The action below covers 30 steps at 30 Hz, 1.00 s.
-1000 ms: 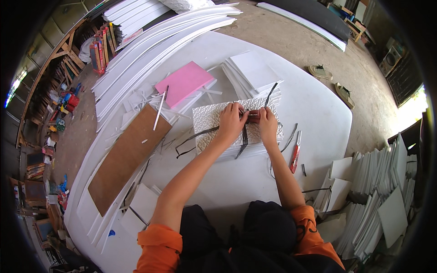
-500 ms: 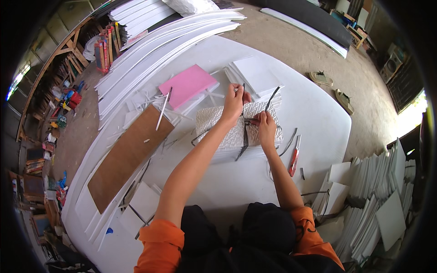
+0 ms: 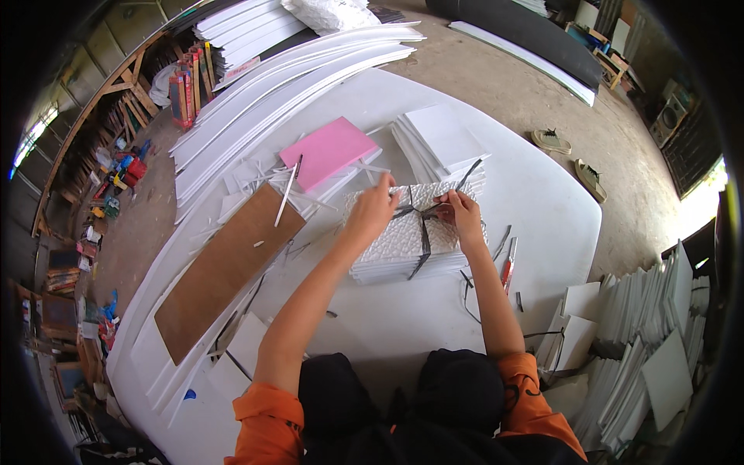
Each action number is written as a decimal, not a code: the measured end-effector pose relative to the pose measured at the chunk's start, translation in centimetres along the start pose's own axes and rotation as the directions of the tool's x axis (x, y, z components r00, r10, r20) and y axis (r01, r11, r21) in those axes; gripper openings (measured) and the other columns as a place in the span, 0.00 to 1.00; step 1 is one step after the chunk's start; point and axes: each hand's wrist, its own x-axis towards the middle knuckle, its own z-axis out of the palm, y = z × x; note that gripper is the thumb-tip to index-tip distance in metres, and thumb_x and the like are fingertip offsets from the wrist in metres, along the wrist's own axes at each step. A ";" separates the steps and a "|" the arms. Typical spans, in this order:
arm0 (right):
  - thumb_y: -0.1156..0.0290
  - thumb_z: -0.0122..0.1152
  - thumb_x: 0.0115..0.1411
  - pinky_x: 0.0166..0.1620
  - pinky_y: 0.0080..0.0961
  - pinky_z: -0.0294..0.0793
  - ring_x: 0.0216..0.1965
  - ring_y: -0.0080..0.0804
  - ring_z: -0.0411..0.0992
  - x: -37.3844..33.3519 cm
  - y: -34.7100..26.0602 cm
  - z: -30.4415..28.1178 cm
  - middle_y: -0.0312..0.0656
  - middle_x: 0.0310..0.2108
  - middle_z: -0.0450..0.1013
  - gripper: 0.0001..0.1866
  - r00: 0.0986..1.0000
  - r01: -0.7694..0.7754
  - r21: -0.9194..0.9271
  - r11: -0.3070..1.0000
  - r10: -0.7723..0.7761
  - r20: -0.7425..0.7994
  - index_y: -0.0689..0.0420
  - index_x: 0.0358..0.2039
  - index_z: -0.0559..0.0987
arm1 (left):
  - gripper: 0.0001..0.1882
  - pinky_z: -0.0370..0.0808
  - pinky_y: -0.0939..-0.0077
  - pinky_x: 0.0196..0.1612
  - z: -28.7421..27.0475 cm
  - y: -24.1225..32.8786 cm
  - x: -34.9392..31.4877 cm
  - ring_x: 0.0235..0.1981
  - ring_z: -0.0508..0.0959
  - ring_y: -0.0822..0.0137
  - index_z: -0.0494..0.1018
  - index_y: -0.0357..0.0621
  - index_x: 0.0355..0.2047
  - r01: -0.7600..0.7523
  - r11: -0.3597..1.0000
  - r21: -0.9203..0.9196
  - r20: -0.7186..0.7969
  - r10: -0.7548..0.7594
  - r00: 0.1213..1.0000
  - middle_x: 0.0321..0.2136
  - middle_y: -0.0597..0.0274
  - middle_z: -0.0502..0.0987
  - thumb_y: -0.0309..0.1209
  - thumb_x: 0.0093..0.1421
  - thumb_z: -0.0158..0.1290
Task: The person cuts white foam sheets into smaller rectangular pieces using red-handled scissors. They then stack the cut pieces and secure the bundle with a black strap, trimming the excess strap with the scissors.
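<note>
A stack of white sheets topped with a bumpy white foam sheet [image 3: 391, 240] lies on the table before me. Black plastic strap [image 3: 425, 232] crosses the top of the bundle and meets in a knot near the middle. Left of the knot, my left hand [image 3: 373, 211] has its fingers closed at a length of strap. My right hand [image 3: 465, 217] pinches the strap just right of the knot. A loose strap end [image 3: 470, 173] rises past the right fingers. To the right of the bundle lies a red utility knife [image 3: 508, 267].
A pink board [image 3: 329, 153] and a white stack [image 3: 442, 136] lie beyond the bundle, with a brown board [image 3: 229, 275] to the left. Long white strips [image 3: 287, 85] line the table's far left. More white panels [image 3: 659, 341] stand at the right. Shoes [image 3: 590, 180] are on the floor.
My left hand has come down and left, away from the upright strap end it held above the knot. My right hand stays by the knot, slightly to the right. The view has shifted a little.
</note>
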 end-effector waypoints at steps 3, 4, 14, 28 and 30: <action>0.63 0.42 0.61 0.22 0.12 0.62 0.22 0.17 0.66 0.3 -1.1 0.8 0.37 0.27 0.73 0.13 0.996 0.034 -0.047 0.998 -0.030 0.087 0.57 0.26 0.70 | 0.12 0.70 0.63 0.28 1.1 0.2 -1.3 0.24 0.74 0.51 0.65 0.37 0.27 -0.137 0.950 0.280 0.068 0.123 0.990 0.20 0.50 0.73 0.36 0.54 0.49; 0.63 0.42 0.61 0.21 0.13 0.62 0.22 0.16 0.65 0.7 -1.2 0.9 0.37 0.27 0.73 0.13 0.992 0.046 -0.052 0.998 -0.040 0.121 0.57 0.26 0.70 | 0.12 0.70 0.63 0.28 1.1 0.3 -1.2 0.24 0.74 0.51 0.66 0.37 0.25 -0.171 0.964 0.203 0.059 0.162 0.985 0.20 0.51 0.73 0.36 0.53 0.49; 0.65 0.43 0.60 0.18 0.12 0.57 0.15 0.14 0.59 4.3 0.4 3.4 0.31 0.15 0.66 0.14 0.978 0.151 -0.299 0.942 -0.100 0.181 0.56 0.21 0.71 | 0.10 0.61 0.66 0.23 2.9 0.2 -2.5 0.18 0.65 0.57 0.63 0.36 0.22 -0.186 0.955 -0.229 -0.018 0.187 0.982 0.19 0.54 0.66 0.30 0.52 0.48; 0.67 0.45 0.59 0.18 0.15 0.58 0.13 0.17 0.60 5.7 1.2 3.1 0.32 0.13 0.65 0.14 0.992 0.120 -0.168 0.979 -0.125 -0.022 0.60 0.20 0.72 | 0.09 0.61 0.69 0.21 3.2 -0.1 -3.2 0.17 0.63 0.58 0.61 0.35 0.21 -0.292 0.894 -0.341 0.037 0.323 0.946 0.18 0.55 0.62 0.27 0.53 0.47; 0.67 0.46 0.58 0.18 0.16 0.58 0.13 0.17 0.60 5.5 0.9 3.1 0.33 0.12 0.64 0.14 0.992 0.123 -0.180 0.976 -0.121 0.021 0.60 0.20 0.72 | 0.08 0.62 0.70 0.23 3.3 0.7 -3.7 0.18 0.64 0.60 0.62 0.36 0.23 -0.294 0.908 -0.298 -0.006 0.306 0.952 0.21 0.56 0.63 0.28 0.54 0.48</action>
